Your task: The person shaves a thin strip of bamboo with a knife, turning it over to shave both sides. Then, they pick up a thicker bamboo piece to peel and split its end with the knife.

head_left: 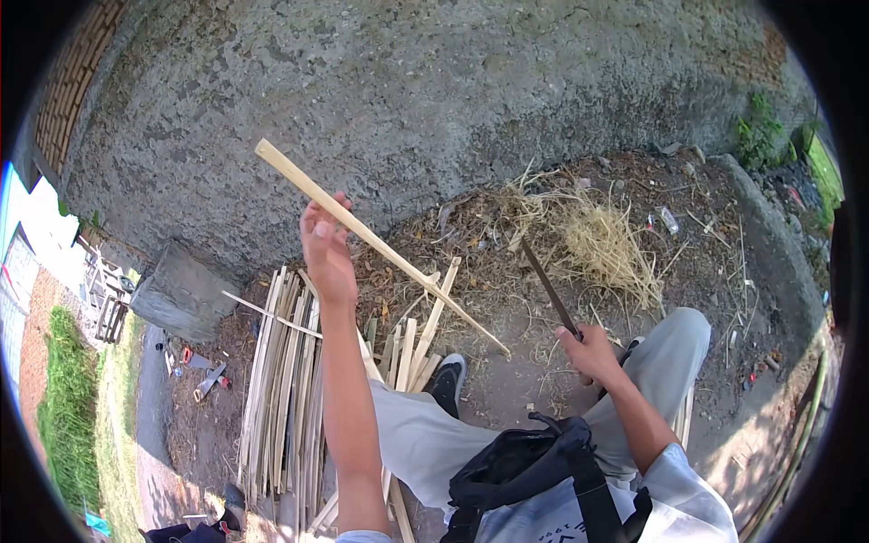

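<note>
My left hand [328,242] is raised at the left of centre, its fingers loosely around a long pale bamboo strip [380,242]. The strip slants from the upper left down to the right, with its thin end low over the dirt. In my right hand [590,355] is the handle of a long knife [549,288], its dark narrow blade pointing up and away from me. Most of the handle is hidden by my fingers. Beyond the blade tip lies a heap of pale shavings [608,249].
A bundle of split strips [282,389] lies at my left, with shorter pieces [421,326] near my shoe [447,380]. Hand saws [210,382] rest farther left. A rough grey wall [416,109] rises ahead. Another person's shoe [234,507] shows at lower left.
</note>
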`<state>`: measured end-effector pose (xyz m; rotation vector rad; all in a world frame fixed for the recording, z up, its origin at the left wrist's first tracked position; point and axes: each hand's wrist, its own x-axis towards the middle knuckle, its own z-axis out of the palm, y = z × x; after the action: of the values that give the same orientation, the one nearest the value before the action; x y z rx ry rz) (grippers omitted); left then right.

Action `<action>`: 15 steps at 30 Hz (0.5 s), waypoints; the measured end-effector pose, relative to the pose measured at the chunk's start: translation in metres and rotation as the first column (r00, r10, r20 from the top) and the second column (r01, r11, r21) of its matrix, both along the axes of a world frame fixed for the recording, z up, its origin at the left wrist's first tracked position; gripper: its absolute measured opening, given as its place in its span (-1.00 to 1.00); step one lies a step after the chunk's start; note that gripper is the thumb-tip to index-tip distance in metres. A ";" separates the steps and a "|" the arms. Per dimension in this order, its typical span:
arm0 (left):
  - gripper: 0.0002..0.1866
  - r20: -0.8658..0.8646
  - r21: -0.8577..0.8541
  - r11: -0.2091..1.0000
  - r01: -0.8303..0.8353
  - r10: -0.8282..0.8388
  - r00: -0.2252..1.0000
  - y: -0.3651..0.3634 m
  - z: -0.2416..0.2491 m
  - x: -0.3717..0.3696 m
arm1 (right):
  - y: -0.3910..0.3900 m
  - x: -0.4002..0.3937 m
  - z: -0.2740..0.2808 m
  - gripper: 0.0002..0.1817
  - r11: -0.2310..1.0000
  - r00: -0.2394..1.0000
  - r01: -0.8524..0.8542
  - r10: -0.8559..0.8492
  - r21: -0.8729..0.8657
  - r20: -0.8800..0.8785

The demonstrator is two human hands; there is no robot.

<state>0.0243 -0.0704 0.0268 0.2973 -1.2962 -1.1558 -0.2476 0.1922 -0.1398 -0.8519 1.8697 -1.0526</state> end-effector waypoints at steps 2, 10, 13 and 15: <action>-0.55 -0.027 0.040 0.997 -0.073 0.074 0.997 -0.004 0.044 0.012 | 0.001 -0.004 -0.014 -0.53 1.000 0.999 0.010 -0.009 -0.029 0.035; -0.70 -0.014 0.228 0.974 -0.001 0.005 1.000 -0.046 0.100 0.014 | -0.006 0.005 0.023 -0.52 0.995 0.995 -0.098 0.098 -0.023 -0.033; -0.67 0.115 0.252 0.967 -0.044 0.016 0.993 -0.029 0.118 -0.025 | -0.018 0.017 0.065 -0.52 0.980 0.981 -0.192 0.192 -0.049 -0.003; -0.62 0.154 0.228 0.974 0.013 -0.050 0.987 -0.021 0.124 -0.045 | -0.026 0.024 0.093 -0.53 0.961 0.967 -0.250 0.255 -0.118 0.028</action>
<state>-0.0211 -0.0918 0.1507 0.5472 -1.3117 -1.3312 -0.2234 0.1662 -0.0472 -1.0942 1.6263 -1.0150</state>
